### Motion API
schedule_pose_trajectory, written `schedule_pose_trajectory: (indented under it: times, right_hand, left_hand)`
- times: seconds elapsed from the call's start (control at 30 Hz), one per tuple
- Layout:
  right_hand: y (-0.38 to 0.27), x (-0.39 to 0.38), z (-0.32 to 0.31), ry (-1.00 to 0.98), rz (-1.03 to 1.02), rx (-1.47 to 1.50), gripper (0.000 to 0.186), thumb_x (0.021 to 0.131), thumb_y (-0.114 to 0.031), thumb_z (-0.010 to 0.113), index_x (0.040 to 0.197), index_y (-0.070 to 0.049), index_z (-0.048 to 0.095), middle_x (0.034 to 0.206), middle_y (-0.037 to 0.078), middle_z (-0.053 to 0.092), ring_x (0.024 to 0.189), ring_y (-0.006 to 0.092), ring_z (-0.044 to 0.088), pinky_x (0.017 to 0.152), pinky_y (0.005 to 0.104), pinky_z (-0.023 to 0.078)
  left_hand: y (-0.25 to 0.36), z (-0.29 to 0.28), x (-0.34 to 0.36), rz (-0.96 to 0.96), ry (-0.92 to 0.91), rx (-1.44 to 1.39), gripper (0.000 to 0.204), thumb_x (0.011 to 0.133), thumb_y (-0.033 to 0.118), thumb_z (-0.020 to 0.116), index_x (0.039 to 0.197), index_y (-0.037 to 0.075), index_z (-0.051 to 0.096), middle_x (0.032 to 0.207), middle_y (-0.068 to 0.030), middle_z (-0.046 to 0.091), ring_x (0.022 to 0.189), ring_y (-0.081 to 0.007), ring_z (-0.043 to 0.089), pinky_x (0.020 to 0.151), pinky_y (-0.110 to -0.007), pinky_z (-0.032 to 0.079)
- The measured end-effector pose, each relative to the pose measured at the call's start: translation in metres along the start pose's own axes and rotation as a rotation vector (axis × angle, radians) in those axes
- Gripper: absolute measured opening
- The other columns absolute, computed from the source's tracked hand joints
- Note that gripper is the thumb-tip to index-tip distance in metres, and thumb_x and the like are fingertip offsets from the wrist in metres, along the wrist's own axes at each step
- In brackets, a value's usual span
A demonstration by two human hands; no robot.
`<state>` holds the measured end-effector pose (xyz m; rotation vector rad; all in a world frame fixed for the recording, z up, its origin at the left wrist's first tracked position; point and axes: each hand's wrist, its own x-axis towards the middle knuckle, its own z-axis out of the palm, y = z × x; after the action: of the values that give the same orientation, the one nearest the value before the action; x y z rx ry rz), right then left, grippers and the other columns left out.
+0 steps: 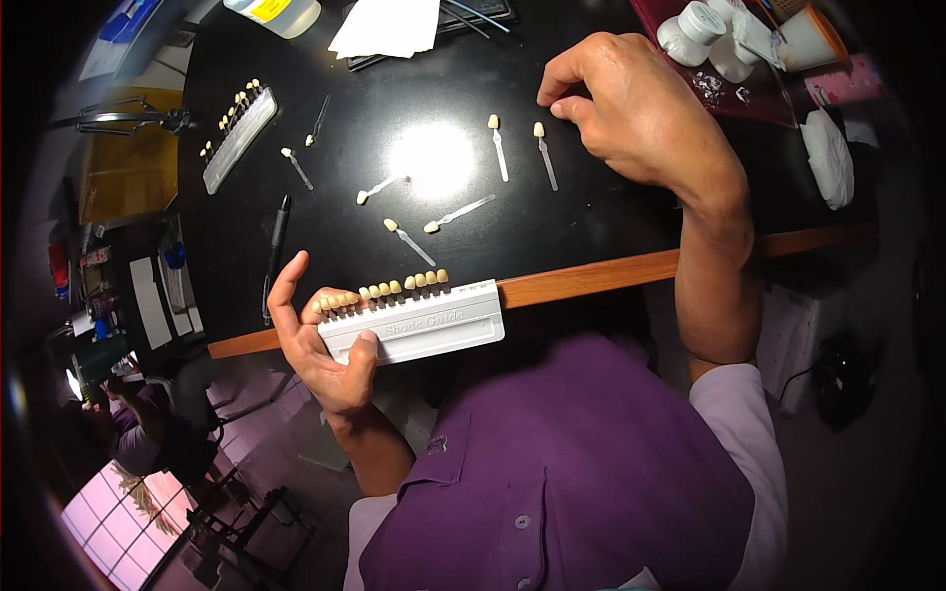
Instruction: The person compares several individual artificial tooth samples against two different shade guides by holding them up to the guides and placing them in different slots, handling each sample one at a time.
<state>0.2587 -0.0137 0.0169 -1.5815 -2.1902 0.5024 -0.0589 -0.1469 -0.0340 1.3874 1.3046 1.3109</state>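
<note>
My left hand point(340, 369) grips a white tooth shade guide point(434, 330) at its left end, thumb across the front. A row of tooth-shaped tabs stands along the guide's upper edge, with a gap in it. Over the black table, my right hand point(631, 108) is curled, thumb and index tips close together, with nothing seen between them; the other fingers are mostly hidden. Just below its fingertips lies a loose shade tab point(540, 143), with another tab point(497, 148) to its left. Several more lie about the middle, among them one tab point(458, 214) pointing sideways.
A second shade guide point(241, 143) lies far left, above a black pen point(278, 236). White paper point(384, 28) and a clear bottle point(276, 14) stand at the back. White jars point(690, 34) fill the right corner. The table's wooden edge point(591, 278) runs before me.
</note>
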Motion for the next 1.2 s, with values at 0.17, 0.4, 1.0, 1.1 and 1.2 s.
schedule_pose_trajectory:
  times: [0.17,0.4,1.0,1.1,1.2]
  right_hand:
    - [-0.001,0.000,0.002,0.006,-0.015,0.005,0.013,0.080,0.004,0.069,0.091,0.005,0.075,0.089,0.021,0.075,0.086,0.0332,0.076,0.078,0.0409,0.061]
    - [-0.005,0.000,0.001,-0.011,-0.108,0.012,0.017,0.080,-0.005,0.073,0.093,0.006,0.074,0.090,0.025,0.073,0.088,0.0395,0.073,0.080,0.0429,0.058]
    - [-0.015,0.003,0.001,-0.116,-0.064,-0.017,0.015,0.081,-0.008,0.077,0.091,0.004,0.073,0.086,0.020,0.072,0.083,0.0341,0.071,0.078,0.0411,0.054]
    - [-0.007,0.002,0.005,-0.072,-0.161,0.020,0.015,0.082,-0.009,0.075,0.085,0.004,0.067,0.079,0.012,0.065,0.072,0.0233,0.061,0.066,0.0362,0.046]
    - [-0.022,0.001,-0.002,-0.126,-0.098,0.079,0.016,0.084,-0.009,0.073,0.084,0.004,0.064,0.078,0.011,0.064,0.068,0.0201,0.058,0.061,0.0344,0.043]
  left_hand:
    - [0.001,-0.002,0.001,-0.001,-0.006,-0.010,0.087,0.067,-0.001,0.060,0.148,-0.010,0.028,0.118,-0.0172,0.057,0.086,-0.0171,0.063,0.086,-0.032,0.054]
    - [0.007,0.001,0.000,-0.030,0.000,-0.104,0.085,0.071,-0.004,0.058,0.151,-0.006,0.028,0.093,-0.0110,0.063,0.087,-0.0153,0.064,0.087,-0.030,0.053]
    - [0.007,-0.002,-0.002,-0.039,0.021,-0.072,0.089,0.069,0.003,0.059,0.150,-0.010,0.026,0.091,-0.0127,0.063,0.086,-0.0150,0.064,0.086,-0.030,0.054]
    - [0.005,-0.004,-0.001,0.007,-0.018,-0.095,0.084,0.070,-0.005,0.056,0.148,-0.010,0.027,0.097,-0.0130,0.061,0.085,-0.0130,0.064,0.083,-0.028,0.054]
    - [0.004,-0.004,-0.002,0.003,-0.017,-0.101,0.084,0.069,-0.005,0.056,0.148,-0.010,0.027,0.097,-0.0135,0.061,0.085,-0.0133,0.064,0.083,-0.029,0.054]
